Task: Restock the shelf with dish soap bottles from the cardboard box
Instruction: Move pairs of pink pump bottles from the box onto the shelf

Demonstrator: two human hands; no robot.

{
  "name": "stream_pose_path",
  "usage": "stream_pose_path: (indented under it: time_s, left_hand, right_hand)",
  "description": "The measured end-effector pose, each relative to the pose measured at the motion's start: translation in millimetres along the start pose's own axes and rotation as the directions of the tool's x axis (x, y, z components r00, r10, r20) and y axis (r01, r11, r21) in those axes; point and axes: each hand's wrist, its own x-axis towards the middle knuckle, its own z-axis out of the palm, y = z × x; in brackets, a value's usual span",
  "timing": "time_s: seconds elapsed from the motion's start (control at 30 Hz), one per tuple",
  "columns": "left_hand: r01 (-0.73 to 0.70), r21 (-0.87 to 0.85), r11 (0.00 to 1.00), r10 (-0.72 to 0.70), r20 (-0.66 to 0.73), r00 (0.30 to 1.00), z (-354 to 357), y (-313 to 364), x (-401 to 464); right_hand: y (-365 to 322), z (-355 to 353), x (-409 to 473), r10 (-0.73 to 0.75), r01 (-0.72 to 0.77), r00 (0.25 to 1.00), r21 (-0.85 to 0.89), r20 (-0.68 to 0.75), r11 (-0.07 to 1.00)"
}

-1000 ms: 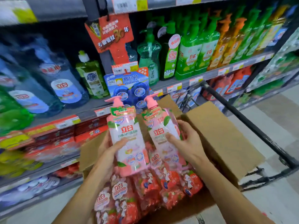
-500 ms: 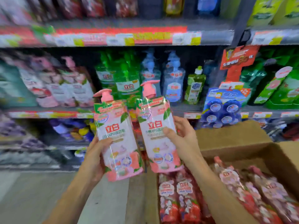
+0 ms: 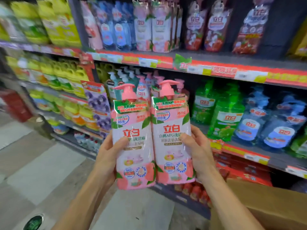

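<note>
I hold two pink pump bottles of dish soap upright, side by side, in front of the shelves. My left hand [image 3: 108,156] grips the left pink bottle [image 3: 132,146] from its left side, thumb across the label. My right hand [image 3: 199,153] grips the right pink bottle [image 3: 172,138] from its right side. The two bottles touch each other. Behind them, on the middle shelf [image 3: 240,75], stand more pink pump bottles [image 3: 146,83] of the same kind. Only a corner of the cardboard box [image 3: 265,205] shows at the lower right; its inside is out of sight.
Green bottles [image 3: 222,117] and blue bottles [image 3: 269,125] fill the middle shelf to the right. Refill pouches [image 3: 159,25] hang on the top shelf. Yellow-green bottles [image 3: 54,75] line the shelves at left. Red packs [image 3: 240,170] sit low. Grey tiled floor [image 3: 41,163] lies at the left.
My view has swung left and up along the shelves. Both hands have raised the two bottles and brought them together until they touch. The box has slid to the lower right corner.
</note>
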Motion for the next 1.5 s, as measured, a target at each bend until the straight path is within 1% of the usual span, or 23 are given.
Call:
stream_pose_path:
  time_s: [0.07, 0.2, 0.33, 0.4, 0.53, 0.7, 0.77, 0.93, 1.03, 1.27, 1.33, 1.43, 1.5]
  left_hand:
    - [-0.04, 0.012, 0.999, 0.04, -0.027, 0.999, -13.3, 17.4, 8.6]
    - [-0.1, 0.045, 0.994, 0.102, -0.057, 0.993, -38.8, 44.8, 33.0]
    - [-0.168, 0.087, 0.982, 0.173, -0.051, 0.984, -52.9, 60.1, 71.0]
    - [-0.203, 0.098, 0.974, 0.208, -0.044, 0.977, -52.7, 67.4, 100.0]
    - [-0.295, 0.146, 0.944, 0.294, 0.026, 0.955, -42.4, 92.6, 168.4]
    - [-0.377, 0.133, 0.917, 0.372, 0.057, 0.926, -31.6, 122.2, 253.0]
    - [-0.394, 0.137, 0.909, 0.388, 0.068, 0.919, -28.7, 131.2, 281.2]
    - [-0.427, 0.094, 0.899, 0.408, 0.167, 0.897, -25.9, 150.8, 340.4]
    - [-0.453, 0.061, 0.889, 0.431, 0.219, 0.876, -19.4, 162.6, 367.9]
    - [-0.519, -0.086, 0.851, 0.505, 0.406, 0.761, 7.2, 192.9, 425.4]
    - [-0.549, -0.128, 0.826, 0.54, 0.457, 0.707, 18.0, 205.8, 438.3]
    - [-0.629, -0.13, 0.766, 0.59, 0.531, 0.608, 36.2, 220.9, 457.8]
    - [-0.652, -0.133, 0.746, 0.603, 0.552, 0.576, 47.5, 224.6, 472.6]
  right_hand:
    - [-0.7, 22.2, 12.8, -0.009, 0.009, 0.998, -0.01, 0.056, 1.0]
    - [-0.9, 62.0, 39.3, -0.029, 0.044, 0.989, -0.098, 0.146, 0.994]
    - [1.2, 87.6, 75.6, -0.042, 0.055, 0.987, -0.078, 0.157, 0.995]
    - [0.7, 95.4, 100.3, -0.068, 0.077, 0.987, -0.054, 0.143, 0.996]
    - [-8.9, 110.4, 162.4, -0.17, 0.173, 0.982, -0.034, 0.085, 0.984]
    - [-23.7, 131.6, 234.3, -0.287, 0.287, 0.958, -0.056, 0.021, 0.956]
    - [-26.7, 138.9, 256.2, -0.325, 0.325, 0.946, -0.062, 0.004, 0.944]
    - [-35.1, 152.6, 296.2, -0.376, 0.375, 0.926, -0.054, -0.018, 0.926]
    - [-44.8, 160.0, 312.5, -0.414, 0.408, 0.909, -0.092, -0.055, 0.908]
    - [-79.7, 172.9, 341.9, -0.55, 0.516, 0.825, -0.225, -0.128, 0.826]
    - [-93.0, 175.5, 352.7, -0.58, 0.537, 0.802, -0.254, -0.14, 0.804]
    - [-112.4, 175.9, 372.2, -0.615, 0.565, 0.775, -0.277, -0.146, 0.777]
    - [-120.6, 173.0, 385.5, -0.614, 0.569, 0.774, -0.254, -0.157, 0.782]
